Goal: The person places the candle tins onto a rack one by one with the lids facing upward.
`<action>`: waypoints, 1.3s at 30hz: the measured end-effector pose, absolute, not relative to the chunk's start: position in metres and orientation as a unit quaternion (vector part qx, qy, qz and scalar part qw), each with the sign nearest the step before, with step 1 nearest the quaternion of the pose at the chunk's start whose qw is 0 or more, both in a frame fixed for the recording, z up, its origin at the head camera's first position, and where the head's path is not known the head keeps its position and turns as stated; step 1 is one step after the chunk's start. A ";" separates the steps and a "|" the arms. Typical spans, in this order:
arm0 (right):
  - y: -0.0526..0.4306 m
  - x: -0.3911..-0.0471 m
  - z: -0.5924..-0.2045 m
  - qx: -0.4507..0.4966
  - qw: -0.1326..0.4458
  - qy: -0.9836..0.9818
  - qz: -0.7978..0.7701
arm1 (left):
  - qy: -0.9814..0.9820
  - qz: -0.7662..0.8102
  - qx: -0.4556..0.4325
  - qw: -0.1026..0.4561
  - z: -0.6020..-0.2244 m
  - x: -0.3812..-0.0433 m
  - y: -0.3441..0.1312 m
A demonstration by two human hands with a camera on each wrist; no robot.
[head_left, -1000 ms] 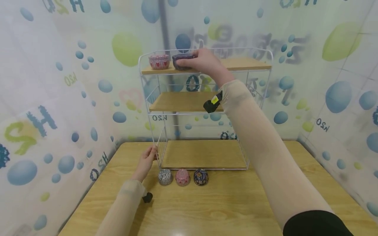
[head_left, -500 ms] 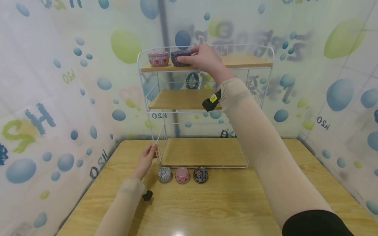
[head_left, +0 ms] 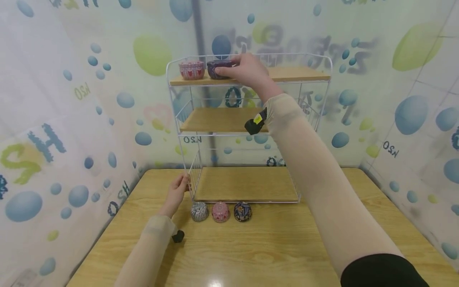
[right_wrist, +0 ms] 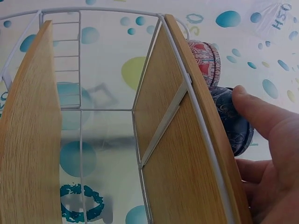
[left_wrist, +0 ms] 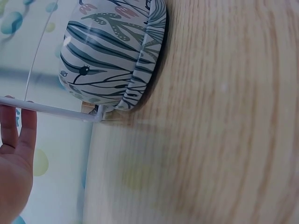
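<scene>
Hardly anything has shifted over the last second: the head view has tipped a touch, while both hands and all five bowls keep their places. From where I stand, the person's right hand (head_left: 249, 71) has a small, glossy dark-blue patterned bowl (right_wrist: 231, 121) pinched between thumb and fingers. That bowl sits upright on the light wooden top shelf (head_left: 297, 74), just beside a pink-and-white bowl with red motifs (head_left: 192, 70), also upright. The left hand (head_left: 177, 188) grips the lower left side of a three-tier rack of white wire and pale boards (head_left: 218, 119), probably to steady it.

I'd judge the work to be under way, less than half through, if every bowl is meant for the rack. Two are up, though the blue one isn't released yet. Three remain upside down in a row on the wood-grain table (head_left: 272, 247), before the bottom shelf: a white bowl with dark leafy stripes (head_left: 199, 211), a pink domed bowl (head_left: 220, 212) and a navy bowl with orange patterning (head_left: 242, 211). Nobody's hand touches those.
</scene>
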State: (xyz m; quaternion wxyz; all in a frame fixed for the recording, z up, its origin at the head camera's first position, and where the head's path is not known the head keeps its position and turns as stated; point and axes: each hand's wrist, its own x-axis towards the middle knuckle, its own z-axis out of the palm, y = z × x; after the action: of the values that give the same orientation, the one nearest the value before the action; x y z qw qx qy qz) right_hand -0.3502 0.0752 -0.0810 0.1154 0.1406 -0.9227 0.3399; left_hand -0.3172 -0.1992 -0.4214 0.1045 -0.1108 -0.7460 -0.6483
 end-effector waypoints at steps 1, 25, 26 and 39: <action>0.075 -0.350 -0.081 0.139 0.116 -0.923 0.339 | -0.746 -0.648 -0.112 0.105 -0.421 -0.318 -0.199; 0.073 -0.353 -0.077 0.111 0.118 -0.944 0.286 | -0.746 -0.649 -0.111 0.097 -0.440 -0.337 -0.209; 0.072 -0.353 -0.078 0.112 0.118 -0.944 0.287 | -0.748 -0.647 -0.111 0.096 -0.440 -0.337 -0.209; 0.075 -0.348 -0.078 0.118 0.127 -0.911 0.374 | -0.746 -0.646 -0.117 0.110 -0.450 -0.340 -0.211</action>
State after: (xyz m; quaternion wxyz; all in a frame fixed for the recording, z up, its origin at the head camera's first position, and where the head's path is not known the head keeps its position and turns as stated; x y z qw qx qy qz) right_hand -0.3479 0.0752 -0.0777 0.1266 0.1177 -0.9110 0.3744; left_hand -0.3400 -0.2113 -0.4502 0.1105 -0.1168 -0.7464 -0.6458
